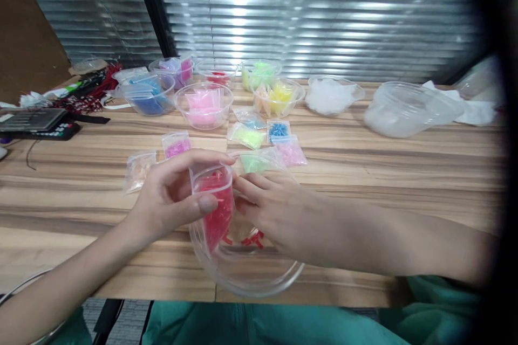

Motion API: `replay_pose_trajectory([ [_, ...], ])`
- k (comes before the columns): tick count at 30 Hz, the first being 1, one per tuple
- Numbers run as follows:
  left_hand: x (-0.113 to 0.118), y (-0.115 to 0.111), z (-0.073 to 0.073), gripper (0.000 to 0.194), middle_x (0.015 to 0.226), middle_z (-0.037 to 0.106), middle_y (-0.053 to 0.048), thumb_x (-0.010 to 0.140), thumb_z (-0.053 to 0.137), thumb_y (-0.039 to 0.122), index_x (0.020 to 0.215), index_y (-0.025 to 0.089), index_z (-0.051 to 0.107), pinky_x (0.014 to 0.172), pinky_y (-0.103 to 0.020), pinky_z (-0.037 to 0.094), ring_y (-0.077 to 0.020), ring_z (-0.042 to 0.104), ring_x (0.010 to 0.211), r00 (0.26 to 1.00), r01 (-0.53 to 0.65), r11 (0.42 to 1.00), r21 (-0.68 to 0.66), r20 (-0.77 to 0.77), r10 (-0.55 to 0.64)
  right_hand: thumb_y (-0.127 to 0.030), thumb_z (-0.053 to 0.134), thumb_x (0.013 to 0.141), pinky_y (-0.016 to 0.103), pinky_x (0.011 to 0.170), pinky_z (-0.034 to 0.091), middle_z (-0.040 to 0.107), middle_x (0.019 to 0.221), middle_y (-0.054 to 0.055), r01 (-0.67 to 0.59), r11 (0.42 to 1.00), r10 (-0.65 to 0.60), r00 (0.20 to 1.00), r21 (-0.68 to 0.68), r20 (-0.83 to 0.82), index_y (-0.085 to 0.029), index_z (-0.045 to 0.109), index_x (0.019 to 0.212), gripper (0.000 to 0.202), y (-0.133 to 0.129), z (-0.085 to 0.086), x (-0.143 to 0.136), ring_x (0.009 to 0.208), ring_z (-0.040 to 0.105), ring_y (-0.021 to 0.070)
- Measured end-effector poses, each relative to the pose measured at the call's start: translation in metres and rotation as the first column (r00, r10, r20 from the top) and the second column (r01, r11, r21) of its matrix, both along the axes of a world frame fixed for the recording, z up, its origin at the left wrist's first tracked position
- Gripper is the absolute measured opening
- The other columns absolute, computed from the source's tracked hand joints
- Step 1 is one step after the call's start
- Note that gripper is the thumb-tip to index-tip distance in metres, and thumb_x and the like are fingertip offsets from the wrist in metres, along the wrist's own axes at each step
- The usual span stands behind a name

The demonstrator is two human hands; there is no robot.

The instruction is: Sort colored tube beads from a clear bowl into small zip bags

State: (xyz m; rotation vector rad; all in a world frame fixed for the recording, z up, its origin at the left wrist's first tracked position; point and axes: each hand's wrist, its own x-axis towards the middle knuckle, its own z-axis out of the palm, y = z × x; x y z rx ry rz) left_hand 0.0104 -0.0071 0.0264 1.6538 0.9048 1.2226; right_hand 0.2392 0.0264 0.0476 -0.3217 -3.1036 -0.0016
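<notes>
Left hand (170, 199) pinches small clear zip bag of red beads (214, 199) over clear plastic bowl (243, 275); right hand (271, 210) fingers pressed at bag mouth. Few red beads (253, 240) remain in bowl; six filled bags (259, 140) lie behind.

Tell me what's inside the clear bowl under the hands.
A few loose red pieces lie in the clear bowl. The right hand and the bag of red pieces cover the rest.
</notes>
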Motion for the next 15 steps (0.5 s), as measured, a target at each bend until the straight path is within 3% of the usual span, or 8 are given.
replay_pose_trajectory([
  [4,-0.004,0.003,-0.008,0.037,0.115,0.079,-0.007,0.084,0.080,0.052,0.116,0.032,0.078,0.081,-0.034,0.065,-0.0283,0.077,0.101,0.998,0.014,0.997,-0.073,0.056,-0.010,-0.011,0.059,0.092,0.055,0.097,0.053,0.043,0.153,0.026,-0.014,0.985,0.009,0.999,-0.173,-0.033,-0.012,0.068,0.127,0.036,0.002,0.001,0.003,0.128,0.053,0.0373],
  [10,-0.008,0.006,-0.010,0.035,0.104,0.080,-0.004,0.082,0.081,0.055,0.108,0.031,0.081,0.086,-0.031,0.063,-0.0272,0.075,0.105,0.998,-0.053,0.996,-0.065,0.029,0.055,-0.011,0.057,0.096,0.047,0.093,0.050,0.053,0.138,0.020,-0.059,0.968,0.059,0.998,-0.245,-0.004,-0.020,0.076,0.110,0.025,0.008,0.007,0.007,0.116,0.054,0.0309],
  [15,-0.008,0.007,-0.007,0.032,0.114,0.080,0.001,0.087,0.078,0.048,0.116,0.032,0.078,0.081,-0.029,0.062,-0.0248,0.075,0.102,0.996,0.029,0.993,-0.119,0.091,-0.018,-0.015,0.052,0.102,0.040,0.091,0.049,0.059,0.127,0.012,-0.178,0.939,0.175,0.984,-0.294,-0.036,-0.026,0.075,0.116,0.029,0.012,0.010,0.009,0.108,0.052,0.0252],
])
